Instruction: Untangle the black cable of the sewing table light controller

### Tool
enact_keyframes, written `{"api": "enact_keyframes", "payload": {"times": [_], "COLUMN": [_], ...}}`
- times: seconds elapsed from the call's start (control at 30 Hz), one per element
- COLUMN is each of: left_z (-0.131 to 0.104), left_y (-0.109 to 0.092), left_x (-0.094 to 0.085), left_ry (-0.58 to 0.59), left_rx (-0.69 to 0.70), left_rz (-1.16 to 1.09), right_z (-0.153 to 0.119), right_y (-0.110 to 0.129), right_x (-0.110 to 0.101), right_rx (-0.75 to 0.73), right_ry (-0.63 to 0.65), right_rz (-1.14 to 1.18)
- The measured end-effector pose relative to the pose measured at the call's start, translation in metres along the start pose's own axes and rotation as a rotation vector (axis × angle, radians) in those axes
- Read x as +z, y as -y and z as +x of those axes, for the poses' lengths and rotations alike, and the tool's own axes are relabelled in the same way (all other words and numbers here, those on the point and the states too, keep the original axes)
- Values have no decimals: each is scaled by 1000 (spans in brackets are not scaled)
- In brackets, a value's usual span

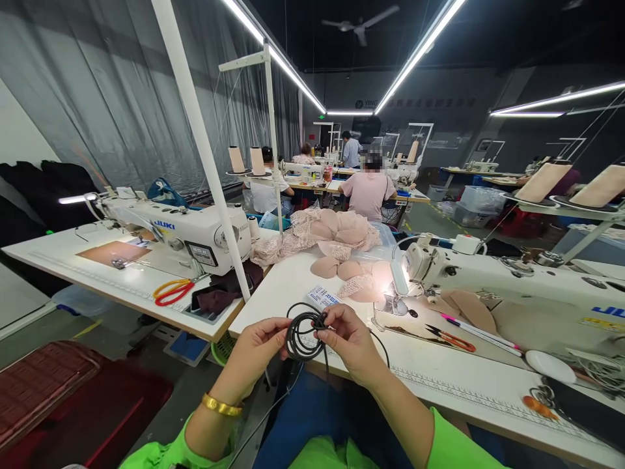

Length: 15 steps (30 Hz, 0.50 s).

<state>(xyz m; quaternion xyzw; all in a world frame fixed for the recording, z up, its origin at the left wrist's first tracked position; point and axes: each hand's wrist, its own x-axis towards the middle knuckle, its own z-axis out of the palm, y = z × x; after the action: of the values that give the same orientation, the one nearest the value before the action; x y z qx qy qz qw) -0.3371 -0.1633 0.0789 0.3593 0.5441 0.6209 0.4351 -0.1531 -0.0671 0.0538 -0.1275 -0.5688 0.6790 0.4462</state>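
Note:
A coil of thin black cable (pixel 303 335) hangs between my two hands, above the front edge of the white sewing table (pixel 430 374). My left hand (pixel 266 342) pinches the coil's left side between thumb and fingers. At the upper right of the loops, my right hand (pixel 346 335) grips the bunched part of the same cable. One length runs off to the right past my wrist, and another dangles below. Just behind the coil lies a small white box with blue print (pixel 322 296).
On the right stands a sewing machine (pixel 517 280) with its lamp lit; orange thread snips (pixel 452 337) and pens (pixel 483 335) lie before it. Beige lace cups (pixel 336 234) are heaped behind. Another machine (pixel 195 234) and red-yellow scissors (pixel 173 292) are left. People sit farther back.

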Motion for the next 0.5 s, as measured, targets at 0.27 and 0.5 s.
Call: {"api": "enact_keyframes", "payload": {"times": [0.27,0.5], "left_z": [1,-8], "left_y": [-1,-13], "left_x": [3,-15], "left_ry": [19,-13], "left_rx": [31,-50], "left_rz": [-68,-706], "right_z": [0,4], "right_y": [-6,-7], "right_x": [-1,-10], "right_rx": [25,8], "right_ry": [-89,-249], "right_rz": [52,132]}}
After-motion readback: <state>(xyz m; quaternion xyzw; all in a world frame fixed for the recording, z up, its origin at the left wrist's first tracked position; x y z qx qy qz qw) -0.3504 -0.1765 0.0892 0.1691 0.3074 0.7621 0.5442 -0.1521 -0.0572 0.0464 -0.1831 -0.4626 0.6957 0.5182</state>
